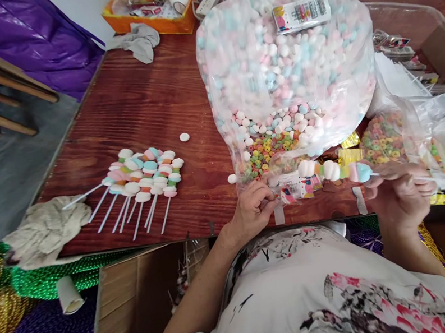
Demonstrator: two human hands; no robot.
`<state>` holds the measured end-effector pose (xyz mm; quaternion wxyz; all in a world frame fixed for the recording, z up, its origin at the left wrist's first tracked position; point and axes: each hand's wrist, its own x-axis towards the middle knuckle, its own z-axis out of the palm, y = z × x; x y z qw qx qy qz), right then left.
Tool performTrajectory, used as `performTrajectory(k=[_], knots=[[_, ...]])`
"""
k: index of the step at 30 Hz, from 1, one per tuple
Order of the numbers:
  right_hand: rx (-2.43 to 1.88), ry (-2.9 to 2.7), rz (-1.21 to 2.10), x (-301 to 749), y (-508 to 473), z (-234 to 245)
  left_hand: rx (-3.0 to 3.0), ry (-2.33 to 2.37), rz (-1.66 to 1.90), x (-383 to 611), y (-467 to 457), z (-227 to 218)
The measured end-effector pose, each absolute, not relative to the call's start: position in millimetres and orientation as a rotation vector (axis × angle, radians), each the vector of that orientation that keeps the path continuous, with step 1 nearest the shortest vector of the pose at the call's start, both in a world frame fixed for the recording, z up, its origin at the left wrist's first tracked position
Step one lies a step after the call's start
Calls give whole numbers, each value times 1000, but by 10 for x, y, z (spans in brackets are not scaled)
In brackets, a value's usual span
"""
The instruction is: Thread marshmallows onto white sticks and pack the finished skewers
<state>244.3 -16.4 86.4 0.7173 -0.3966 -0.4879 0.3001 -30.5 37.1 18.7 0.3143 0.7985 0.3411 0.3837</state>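
Note:
My right hand (397,191) is closed round the stick end of a candy skewer (329,170) that lies level above the table's front edge, strung with white, pink and blue sweets. My left hand (252,207) pinches the skewer's other end, where a small printed wrapper (297,188) sits. Just beyond my hands lies a big clear bag of pastel sweets (281,60), its mouth spilling sweets and coloured cereal rings (263,154). To the left, several finished skewers (144,182) lie fanned on the wooden table (139,106).
Two loose sweets (184,137) lie on the table. A second bag of cereal rings (384,139) sits right, a clear tray (416,26) behind it. An orange tray (150,14) and grey rag (139,41) stand at the back. A cloth (45,227) and bead strands (32,278) hang left.

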Motion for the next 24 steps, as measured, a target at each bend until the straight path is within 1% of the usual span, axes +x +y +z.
performTrajectory(k=[4,7,10,13,16,20,24], knots=[[-878,-987,711,2470,-159,840,1888,1112,969,-318,346,82],[-874,-970,769,2441,-157,776,2130,1279,871,-234,303,9],[-890,-937,744,2407,-162,712,2473,1365,685,-82,216,-28],[-921,-899,727,2404,-184,663,2605,1437,584,-1,155,-52],[-921,-896,755,2421,-214,617,2552,1338,718,-57,190,-97],[-956,-887,754,2430,-236,556,2185,1229,1005,-185,284,-153],[-965,-902,825,2408,-241,508,1912,1249,1067,-248,317,-144]])
